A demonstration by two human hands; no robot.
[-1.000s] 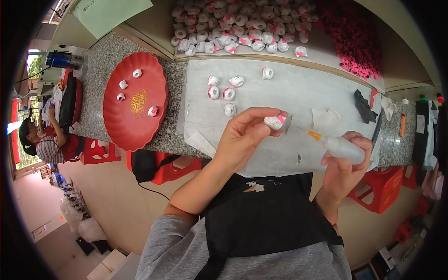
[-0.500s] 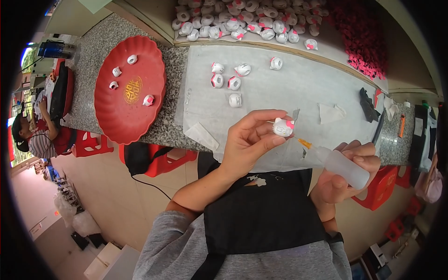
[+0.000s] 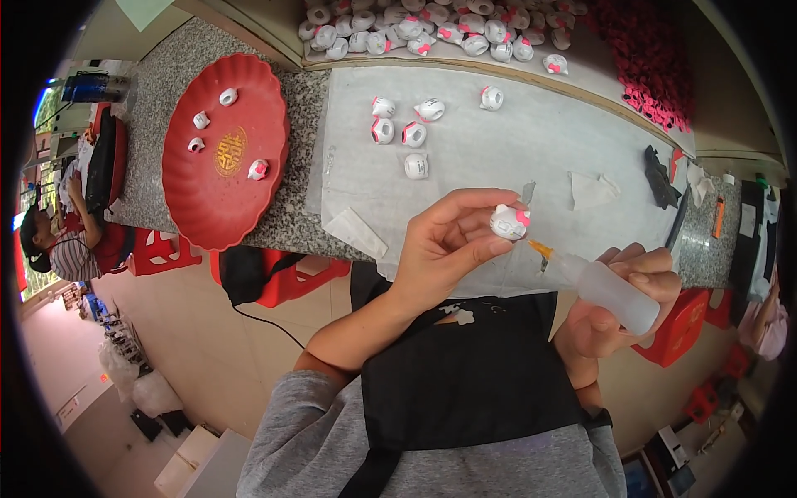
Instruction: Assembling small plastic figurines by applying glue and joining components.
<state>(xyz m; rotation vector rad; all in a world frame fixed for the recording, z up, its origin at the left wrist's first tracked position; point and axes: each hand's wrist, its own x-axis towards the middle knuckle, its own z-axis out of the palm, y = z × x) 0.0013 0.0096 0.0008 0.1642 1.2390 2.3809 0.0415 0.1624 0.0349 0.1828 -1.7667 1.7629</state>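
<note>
Between the thumb and fingers of my left hand [image 3: 452,245] is a small white cat-shaped head [image 3: 507,222] with a pink bow. My right hand [image 3: 631,299] is wrapped round a translucent squeeze bottle [image 3: 618,296], tilted so its orange needle tip [image 3: 541,249] points up at the head's lower right side. Whether the tip touches the head I cannot tell. On the white paper sheet [image 3: 498,158] beyond my hands lie several more white heads [image 3: 414,134], some with their hollow openings showing.
At the left, a scalloped red tray [image 3: 203,195] carries several white heads. A pile of white heads [image 3: 407,29] and a heap of pink pieces [image 3: 652,75] fill the back shelf. Paper scraps [image 3: 593,190] and a black cloth [image 3: 660,178] lie right. A seated person [image 3: 70,241] is far left.
The held head has turned slightly, its bow now a little lower. Both hands keep their grips, and the whole view has shifted slightly.
</note>
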